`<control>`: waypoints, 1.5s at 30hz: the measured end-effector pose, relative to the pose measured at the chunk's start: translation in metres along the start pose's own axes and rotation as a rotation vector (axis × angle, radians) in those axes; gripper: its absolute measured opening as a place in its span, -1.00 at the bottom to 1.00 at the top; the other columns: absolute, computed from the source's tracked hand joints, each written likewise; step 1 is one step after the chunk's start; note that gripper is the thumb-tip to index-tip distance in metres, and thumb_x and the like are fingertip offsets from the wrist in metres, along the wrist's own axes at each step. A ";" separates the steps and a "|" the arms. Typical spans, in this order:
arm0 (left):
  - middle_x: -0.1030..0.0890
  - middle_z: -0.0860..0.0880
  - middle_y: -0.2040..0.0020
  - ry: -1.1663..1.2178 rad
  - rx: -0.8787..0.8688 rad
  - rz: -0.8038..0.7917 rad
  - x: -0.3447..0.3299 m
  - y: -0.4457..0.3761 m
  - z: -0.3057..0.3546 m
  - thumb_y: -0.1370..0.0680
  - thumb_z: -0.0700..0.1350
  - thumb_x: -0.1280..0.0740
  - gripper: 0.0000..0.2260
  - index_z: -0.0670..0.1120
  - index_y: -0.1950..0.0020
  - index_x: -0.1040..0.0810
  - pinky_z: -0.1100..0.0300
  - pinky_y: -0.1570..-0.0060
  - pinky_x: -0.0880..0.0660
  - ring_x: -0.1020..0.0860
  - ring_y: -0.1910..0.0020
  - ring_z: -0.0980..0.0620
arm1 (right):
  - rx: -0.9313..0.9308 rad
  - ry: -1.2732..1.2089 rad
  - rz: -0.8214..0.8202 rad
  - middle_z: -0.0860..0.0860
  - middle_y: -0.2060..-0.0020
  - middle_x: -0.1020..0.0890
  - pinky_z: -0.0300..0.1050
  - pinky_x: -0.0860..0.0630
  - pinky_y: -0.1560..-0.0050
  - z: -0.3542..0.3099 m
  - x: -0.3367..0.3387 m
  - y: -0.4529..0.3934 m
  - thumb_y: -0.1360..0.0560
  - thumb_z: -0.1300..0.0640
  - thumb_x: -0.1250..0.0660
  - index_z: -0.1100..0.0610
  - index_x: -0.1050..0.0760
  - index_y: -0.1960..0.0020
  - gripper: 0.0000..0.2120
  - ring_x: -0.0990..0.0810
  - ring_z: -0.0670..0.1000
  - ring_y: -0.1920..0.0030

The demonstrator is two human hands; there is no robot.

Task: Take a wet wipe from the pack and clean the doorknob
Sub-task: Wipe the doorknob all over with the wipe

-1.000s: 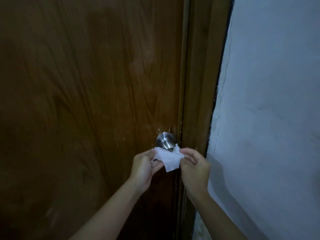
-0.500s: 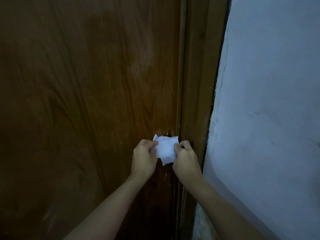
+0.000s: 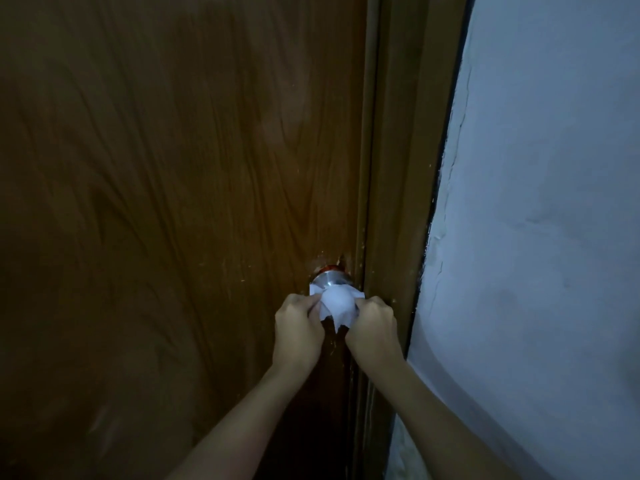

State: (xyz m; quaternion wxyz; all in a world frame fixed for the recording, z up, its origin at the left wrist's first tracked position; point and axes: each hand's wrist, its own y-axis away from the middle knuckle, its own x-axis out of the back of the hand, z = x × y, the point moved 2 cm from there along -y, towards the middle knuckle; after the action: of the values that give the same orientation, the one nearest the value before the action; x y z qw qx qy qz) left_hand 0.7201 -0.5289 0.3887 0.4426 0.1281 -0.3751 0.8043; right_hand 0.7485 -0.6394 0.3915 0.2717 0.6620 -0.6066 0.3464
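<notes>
Head view, dim light. A brown wood-grain door (image 3: 173, 202) fills the left and centre; its frame (image 3: 398, 168) runs down just right of the latch edge, and a pale painted wall (image 3: 554, 237) takes the right side, with a cracked seam where it meets the frame.

The doorknob (image 3: 327, 279) sits low on the door, close to the latch edge. Only its metal neck and upper rim show; the front is draped by a white wet wipe (image 3: 337, 303), pulled smooth and rounded over it, with crumpled corners sticking out above and a pointed tail hanging below.

Left hand (image 3: 298, 329) is on the wipe's left side, fingers (image 3: 304, 301) curled together and pinched on the wipe's edge. Right hand (image 3: 374, 327) mirrors it on the right side, fingers (image 3: 369, 303) also closed and clamped on the wipe. The two hands are near each other, with the wrapped knob between them. Both bare forearms come up from the bottom edge, the right one crossing in front of the frame.

Scuffs and light flecks mark the wood around the knob.
</notes>
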 end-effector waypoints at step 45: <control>-0.64 -0.10 0.17 0.218 0.115 -0.288 0.021 0.025 0.005 -0.52 -0.20 -0.26 -0.86 -0.09 0.11 -0.62 0.24 0.27 -0.42 -0.55 0.22 0.04 | 0.487 -0.377 0.390 -0.09 0.34 -0.43 -0.49 -0.35 0.33 0.026 -0.006 0.038 -0.35 0.08 -0.21 0.08 -0.40 0.30 -0.91 -0.46 -0.25 0.29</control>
State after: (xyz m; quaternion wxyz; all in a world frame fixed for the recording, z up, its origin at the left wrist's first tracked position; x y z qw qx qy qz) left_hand 0.6870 -0.5276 0.3907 0.5834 0.1176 -0.2562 0.7617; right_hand 0.7137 -0.6603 0.3688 -0.0816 0.6314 -0.6606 0.3978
